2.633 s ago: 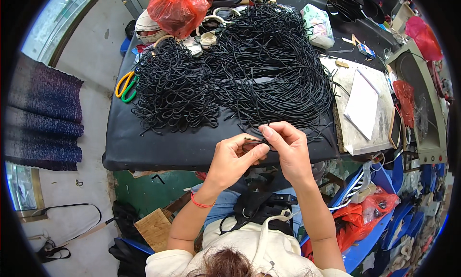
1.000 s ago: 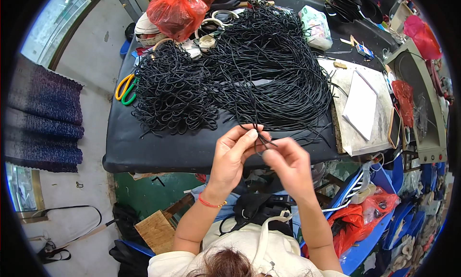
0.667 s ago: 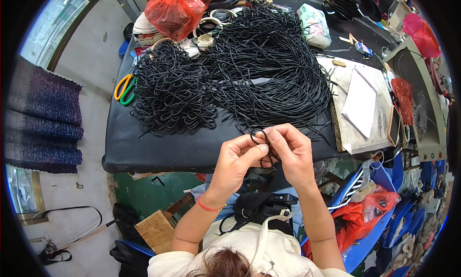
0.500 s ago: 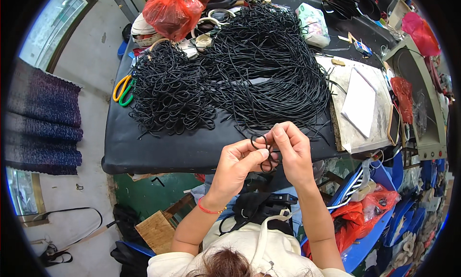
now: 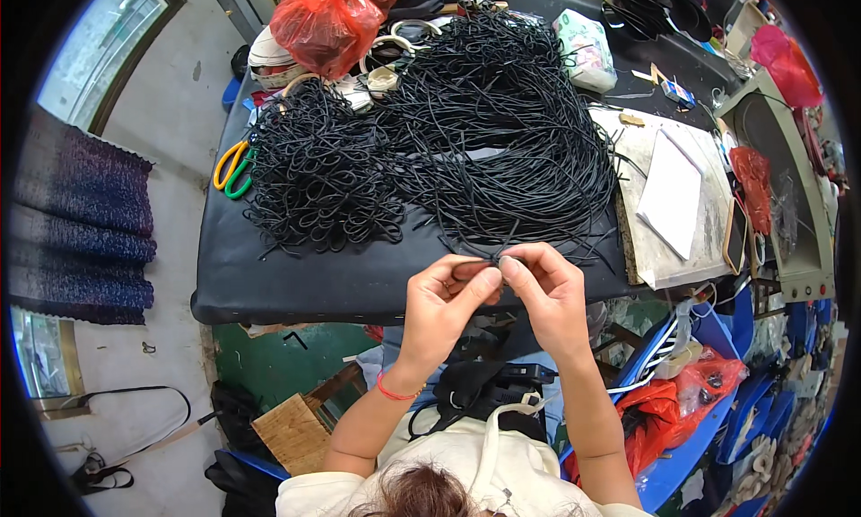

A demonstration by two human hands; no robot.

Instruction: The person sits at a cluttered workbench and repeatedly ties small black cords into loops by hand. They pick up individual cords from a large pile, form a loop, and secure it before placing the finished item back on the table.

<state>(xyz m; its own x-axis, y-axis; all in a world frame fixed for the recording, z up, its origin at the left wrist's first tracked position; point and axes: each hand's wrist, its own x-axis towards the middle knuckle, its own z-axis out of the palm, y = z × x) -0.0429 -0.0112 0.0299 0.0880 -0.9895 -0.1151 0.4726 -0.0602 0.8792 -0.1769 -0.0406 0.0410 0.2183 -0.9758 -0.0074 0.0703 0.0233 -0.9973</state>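
My left hand (image 5: 448, 306) and my right hand (image 5: 544, 293) meet just above the table's front edge, thumbs almost touching. Between their fingertips both pinch one black cord (image 5: 496, 259), its bent part mostly hidden by the fingers. Beyond them spreads a big heap of long black cords (image 5: 529, 172), strands reaching close to my fingertips. To its left lies a pile of black cords bent into loops (image 5: 323, 185). Scissors with yellow and green handles (image 5: 235, 169) rest at that pile's left side.
The black-covered table (image 5: 269, 288) holds a red plastic bag (image 5: 327, 24) at the back left and a tissue pack (image 5: 583, 51) at the back right. A board (image 5: 632, 212) with white paper (image 5: 671, 194) lies right. Below stands a blue bin (image 5: 668, 481) with red bags.
The open loops of cord between my hands have drawn in to a small crossing at the fingertips. My right hand has lowered slightly, and the thumbs have come closer together.
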